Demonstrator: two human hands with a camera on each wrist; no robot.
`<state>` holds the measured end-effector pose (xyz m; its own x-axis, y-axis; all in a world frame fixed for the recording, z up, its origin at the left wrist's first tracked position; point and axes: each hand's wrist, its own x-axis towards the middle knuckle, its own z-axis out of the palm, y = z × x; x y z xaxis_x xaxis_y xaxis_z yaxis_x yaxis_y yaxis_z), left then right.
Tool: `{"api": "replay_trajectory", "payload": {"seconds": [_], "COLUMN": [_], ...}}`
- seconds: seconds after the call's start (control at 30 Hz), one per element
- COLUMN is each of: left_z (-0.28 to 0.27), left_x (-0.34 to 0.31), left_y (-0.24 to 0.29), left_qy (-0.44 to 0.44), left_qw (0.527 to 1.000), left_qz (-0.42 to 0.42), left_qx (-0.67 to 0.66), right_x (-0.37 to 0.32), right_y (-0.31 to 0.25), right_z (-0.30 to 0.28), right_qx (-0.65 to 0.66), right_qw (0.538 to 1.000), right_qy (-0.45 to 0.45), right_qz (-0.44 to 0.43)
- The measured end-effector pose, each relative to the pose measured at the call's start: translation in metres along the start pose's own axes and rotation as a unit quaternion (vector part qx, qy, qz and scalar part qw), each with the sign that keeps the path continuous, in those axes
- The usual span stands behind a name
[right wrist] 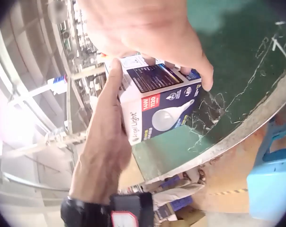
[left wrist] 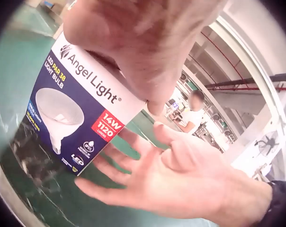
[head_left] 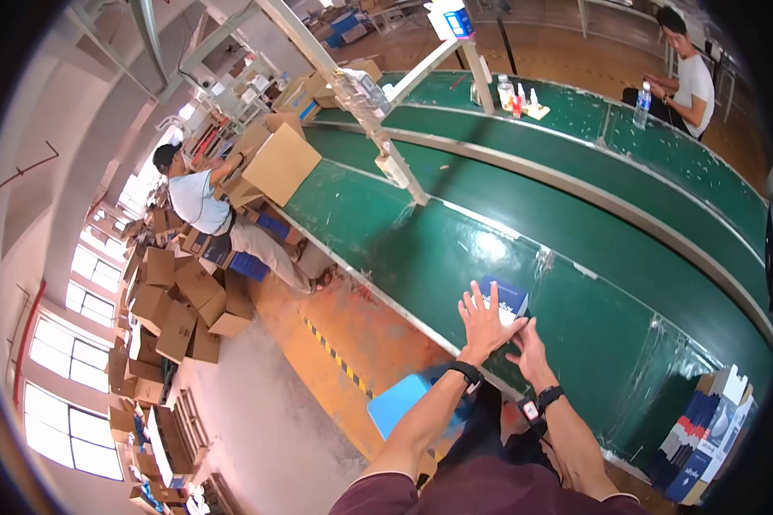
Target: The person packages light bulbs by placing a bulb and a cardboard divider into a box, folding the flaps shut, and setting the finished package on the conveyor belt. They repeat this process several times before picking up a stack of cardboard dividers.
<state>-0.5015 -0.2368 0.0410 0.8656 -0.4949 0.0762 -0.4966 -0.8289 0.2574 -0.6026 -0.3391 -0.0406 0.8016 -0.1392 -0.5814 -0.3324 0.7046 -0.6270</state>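
A blue and white light bulb box [head_left: 505,298] [left wrist: 67,109] [right wrist: 164,111] is between the two hands above the green surface. In the head view my left hand [head_left: 481,324] [left wrist: 147,42] [right wrist: 102,137] lies against the box with its fingers spread and straight. My right hand [head_left: 531,354] [left wrist: 181,177] [right wrist: 143,28] touches the box's other side, its fingers extended and slightly bent. The box's printed side, with a bulb picture and red label, shows in both wrist views. Part of the box is hidden behind the hands.
The green work surface [head_left: 352,215] has a metal edge and an upright post [head_left: 395,163]. Packed boxes [head_left: 704,438] stand at the right; a blue stool [head_left: 399,408] is below the edge. One person [head_left: 199,202] handles a large carton [head_left: 288,159]; another [head_left: 694,86] sits across.
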Motion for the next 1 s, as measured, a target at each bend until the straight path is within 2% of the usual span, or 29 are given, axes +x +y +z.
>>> {"api": "replay_trajectory", "payload": {"seconds": [0.03,0.07,0.13,0.2,0.27,0.33,0.37,0.43,0.47,0.5,0.53,0.6,0.7,0.77,0.8,0.83,0.93,1.0], "left_z": [0.012,0.014,0.006,-0.014,-0.051,-0.029,-0.038,-0.076,-0.075,-0.073,-0.075,-0.087,-0.106,-0.11,-0.113,-0.113,-0.126,-0.133], "left_x": [0.016,0.034,0.07,0.112,0.164,0.219,0.243,0.286,0.301,0.316,0.336,0.373,0.419,0.443,0.451,0.459,0.483,0.495], "left_y": [-0.016,-0.033,-0.076,-0.143,-0.216,-0.317,-0.351,-0.403,-0.428,-0.451,-0.474,-0.529,-0.614,-0.655,-0.67,-0.685,-0.708,-0.72], "left_qy": [0.032,0.036,0.039,0.044,-0.022,0.059,0.043,0.018,0.04,0.028,0.024,0.003,-0.02,-0.006,-0.003,0.008,-0.035,-0.05], "left_qw": [0.999,0.999,0.996,0.993,0.982,0.975,0.977,0.982,0.985,0.983,0.98,0.971,0.97,0.972,0.973,0.974,0.97,0.971], "left_qz": [0.002,-0.007,-0.031,-0.066,-0.168,-0.188,-0.186,-0.167,-0.142,-0.158,-0.168,-0.216,-0.222,-0.209,-0.205,-0.196,-0.206,-0.202], "left_qx": [0.016,0.037,0.074,0.092,0.081,0.103,0.095,0.085,0.085,0.093,0.101,0.106,0.098,0.106,0.108,0.11,0.122,0.121], "right_x": [-0.002,0.005,0.015,0.018,0.013,0.013,0.022,0.074,0.088,0.093,0.109,0.149,0.205,0.244,0.257,0.271,0.287,0.289], "right_y": [-0.007,-0.01,-0.013,-0.027,-0.046,-0.056,-0.054,-0.018,-0.001,-0.008,-0.013,-0.003,-0.012,-0.014,-0.013,-0.009,-0.004,0.0], "right_z": [0.012,0.015,0.025,0.016,0.0,0.001,0.012,0.039,0.056,0.102,0.135,0.176,0.224,0.244,0.25,0.253,0.259,0.257], "right_qx": [-0.025,-0.01,-0.085,-0.135,-0.17,-0.237,-0.272,-0.396,-0.453,-0.563,-0.593,-0.658,-0.687,-0.707,-0.717,-0.751,-0.792,-0.789], "right_qw": [0.999,0.997,0.995,0.991,0.983,0.964,0.952,0.9,0.87,0.805,0.787,0.708,0.677,0.654,0.641,0.602,0.546,0.553], "right_qy": [-0.038,-0.071,-0.032,0.024,0.063,0.117,0.136,0.14,0.134,0.112,0.063,0.064,0.07,0.051,0.038,0.036,0.048,0.053], "right_qz": [-0.002,0.042,0.042,0.003,-0.023,-0.037,-0.041,-0.116,-0.142,-0.149,-0.16,-0.248,-0.254,-0.267,-0.271,-0.269,-0.268,-0.261]}}
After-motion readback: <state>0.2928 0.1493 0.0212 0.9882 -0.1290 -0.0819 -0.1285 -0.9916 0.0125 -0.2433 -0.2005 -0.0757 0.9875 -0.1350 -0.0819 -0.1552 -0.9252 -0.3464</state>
